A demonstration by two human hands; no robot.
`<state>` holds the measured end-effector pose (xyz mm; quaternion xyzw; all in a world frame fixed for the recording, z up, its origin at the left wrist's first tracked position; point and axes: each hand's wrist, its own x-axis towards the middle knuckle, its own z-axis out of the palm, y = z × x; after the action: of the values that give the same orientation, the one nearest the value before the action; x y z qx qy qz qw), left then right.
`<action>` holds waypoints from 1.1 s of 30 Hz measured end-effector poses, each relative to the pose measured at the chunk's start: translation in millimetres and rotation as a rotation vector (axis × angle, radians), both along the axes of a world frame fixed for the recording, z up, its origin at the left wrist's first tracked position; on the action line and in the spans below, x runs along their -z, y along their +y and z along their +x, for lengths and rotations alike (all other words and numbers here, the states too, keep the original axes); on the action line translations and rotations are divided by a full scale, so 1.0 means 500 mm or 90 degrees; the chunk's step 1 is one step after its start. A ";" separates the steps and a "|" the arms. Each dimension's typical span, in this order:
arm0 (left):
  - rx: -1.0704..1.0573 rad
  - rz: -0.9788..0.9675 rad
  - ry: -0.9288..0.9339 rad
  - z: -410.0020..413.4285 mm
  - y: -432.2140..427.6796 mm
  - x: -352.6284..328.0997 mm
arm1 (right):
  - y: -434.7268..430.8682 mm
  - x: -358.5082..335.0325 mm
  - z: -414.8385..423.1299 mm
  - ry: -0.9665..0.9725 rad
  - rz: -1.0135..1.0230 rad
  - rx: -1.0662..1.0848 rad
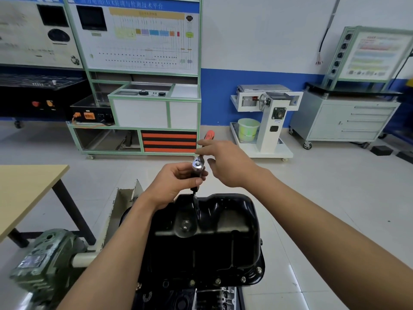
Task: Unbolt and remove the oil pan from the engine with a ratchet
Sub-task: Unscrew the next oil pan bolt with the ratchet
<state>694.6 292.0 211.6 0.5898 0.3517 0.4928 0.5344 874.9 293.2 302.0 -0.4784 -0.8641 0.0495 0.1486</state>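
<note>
The black oil pan (pixel 214 240) sits upside-up on the engine (pixel 201 298), with several bolts (pixel 243 279) along its near flange. My left hand (pixel 176 184) is closed around the ratchet's chrome head (pixel 197 164) and the black extension below it, which reaches down to the pan's far rim. My right hand (pixel 225 162) holds the ratchet's handle, whose orange grip end (pixel 209 134) sticks out above my fingers. Both hands are over the pan's far edge.
A green gearbox of the engine stand (pixel 44 258) is at the left, beside a wooden table (pixel 24 189). Training boards (pixel 138 70), a white stand (pixel 266 121) and a grey drawer cabinet (pixel 348 121) line the far wall across tiled floor.
</note>
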 end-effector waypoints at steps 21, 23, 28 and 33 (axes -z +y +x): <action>-0.133 0.072 0.011 0.008 -0.001 0.000 | -0.085 -0.008 0.011 -0.017 0.013 0.128; -0.135 0.075 0.017 0.010 -0.003 0.000 | -0.102 -0.004 0.004 -0.013 -0.002 0.113; -0.121 0.062 -0.005 0.010 -0.007 -0.005 | -0.101 -0.013 0.010 0.002 -0.058 0.105; -0.053 0.008 0.021 0.009 -0.008 -0.002 | -0.044 -0.018 0.029 -0.012 0.027 0.155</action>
<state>699.0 288.2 212.4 0.5861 0.3819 0.5068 0.5038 889.4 271.0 310.8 -0.5770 -0.8017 0.0085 0.1556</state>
